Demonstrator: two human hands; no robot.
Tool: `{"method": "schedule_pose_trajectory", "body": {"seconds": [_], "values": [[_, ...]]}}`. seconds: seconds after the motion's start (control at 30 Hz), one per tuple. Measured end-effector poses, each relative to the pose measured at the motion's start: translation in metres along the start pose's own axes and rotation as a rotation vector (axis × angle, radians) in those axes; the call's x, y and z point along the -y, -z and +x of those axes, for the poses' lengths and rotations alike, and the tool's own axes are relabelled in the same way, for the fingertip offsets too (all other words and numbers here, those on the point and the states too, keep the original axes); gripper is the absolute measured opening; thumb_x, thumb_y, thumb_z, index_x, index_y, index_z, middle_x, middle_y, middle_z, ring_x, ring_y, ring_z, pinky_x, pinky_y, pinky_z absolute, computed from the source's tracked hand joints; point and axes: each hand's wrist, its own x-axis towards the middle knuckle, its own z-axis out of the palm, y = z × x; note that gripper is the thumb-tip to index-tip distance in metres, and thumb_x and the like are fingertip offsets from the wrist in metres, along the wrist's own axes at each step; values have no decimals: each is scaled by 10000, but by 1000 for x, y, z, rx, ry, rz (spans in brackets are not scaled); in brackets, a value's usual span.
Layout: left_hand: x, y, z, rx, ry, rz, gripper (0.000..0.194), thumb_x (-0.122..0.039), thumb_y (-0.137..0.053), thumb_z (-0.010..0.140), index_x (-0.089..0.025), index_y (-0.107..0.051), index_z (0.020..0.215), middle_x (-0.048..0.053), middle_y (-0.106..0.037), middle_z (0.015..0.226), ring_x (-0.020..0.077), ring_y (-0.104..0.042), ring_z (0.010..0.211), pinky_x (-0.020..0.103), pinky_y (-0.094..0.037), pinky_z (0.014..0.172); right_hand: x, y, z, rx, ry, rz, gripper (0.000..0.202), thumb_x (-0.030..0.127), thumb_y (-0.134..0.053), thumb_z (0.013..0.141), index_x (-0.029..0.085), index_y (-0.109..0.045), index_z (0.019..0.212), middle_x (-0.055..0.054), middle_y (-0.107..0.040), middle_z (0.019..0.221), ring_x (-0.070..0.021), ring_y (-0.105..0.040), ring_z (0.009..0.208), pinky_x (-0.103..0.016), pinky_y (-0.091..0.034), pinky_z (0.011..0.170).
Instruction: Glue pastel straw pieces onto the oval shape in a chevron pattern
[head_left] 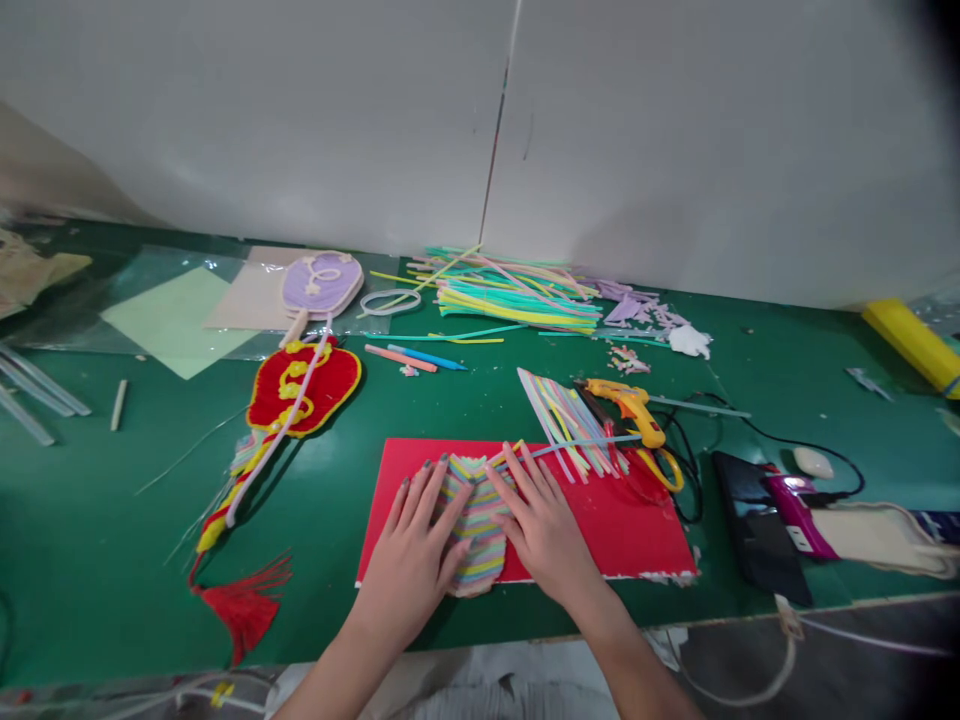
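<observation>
A piece built of pastel striped pipe cleaners (480, 555) lies on a red board (626, 545), its top edge dipping in a V. My left hand (414, 545) rests over the piece's left side with fingers spread. On the right side, my right hand (549, 525) lies flat with its fingers stretched out, fingertips by the upper right edge. A short yellowish strip shows near those fingertips. Parts of the piece are hidden under both hands. Loose cut pipe cleaners (566, 415) lie across the board's top right, beside a yellow hot glue gun (630, 402).
Yellow-handled scissors (660, 470) lie near the glue gun. A phone (757, 530) and a power strip (801, 515) sit at right. Long pipe cleaners (517, 300) are heaped by the wall. At left are a red fan (328, 390) with a tassel (241, 605) and a purple fan (322, 285).
</observation>
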Motion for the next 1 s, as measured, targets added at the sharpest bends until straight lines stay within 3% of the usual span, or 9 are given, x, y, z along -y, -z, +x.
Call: {"method": "schedule_pose_trajectory", "body": {"seconds": [0.13,0.2,0.27,0.37,0.47,0.6,0.77,0.87,1.0], "values": [[3,4,0,-28,6,-38,538,-263,-456,920,-276,-332,1444,101,-255,1543,307,-274,1394,517,-361,1068,-35,24,-2,-353,-175,92,393,315,-380,960,249,-498,1329,-87,-444,1432,-231,-403,1323,-439,-383,1055],[6,6,0,-51,36,-74,531,-262,-437,929,-281,-324,1447,88,-284,1533,295,-290,1389,500,-371,1067,-68,43,-3,-560,-336,80,318,343,-411,942,210,-637,1122,-108,-623,1186,-220,-574,1108,-405,-453,961],[11,6,3,-67,72,-101,545,-273,-429,933,-266,-292,1460,97,-322,1516,286,-314,1379,487,-385,1059,-104,59,-5,-655,-501,-42,347,415,-444,908,161,-673,964,-120,-666,934,-232,-612,894,-402,-486,840],[15,4,9,-64,97,-124,583,-275,-407,941,-239,-202,1486,113,-366,1492,266,-346,1366,479,-377,1064,-150,70,-4,-620,-697,-137,427,499,-453,868,133,-670,852,-113,-635,782,-219,-577,726,-375,-472,743],[17,2,12,-59,103,-132,587,-251,-383,946,-237,-166,1491,112,-374,1488,243,-357,1361,464,-347,1085,-174,66,1,-429,-838,-73,448,531,-479,838,123,-663,866,-122,-652,786,-216,-582,705,-335,-445,687],[17,-2,11,-33,86,-105,542,-262,-397,945,-237,-250,1466,104,-377,1488,234,-331,1376,469,-306,1108,-181,57,9,-256,-922,-65,424,523,-498,836,137,-661,897,-146,-685,861,-237,-620,763,-310,-419,663],[17,-4,9,0,93,-75,507,-279,-395,944,-190,-319,1437,109,-395,1476,231,-331,1376,473,-293,1118,-177,57,14,-297,-929,-88,468,508,-409,887,99,-636,912,-197,-675,887,-269,-621,814,-338,-415,687],[16,-3,9,9,95,-71,512,-279,-391,945,-182,-310,1441,111,-398,1473,229,-335,1374,471,-288,1120,-174,64,13,-456,-922,-91,578,568,-294,910,78,-599,939,-227,-657,906,-274,-618,831,-355,-423,695],[14,-2,11,-4,103,-74,529,-283,-389,945,-183,-285,1454,124,-410,1464,233,-359,1362,476,-292,1115,-164,84,7,-735,-848,125,579,640,-306,884,119,-521,1015,-119,-671,787,-201,-626,607,-312,-444,594]]}}
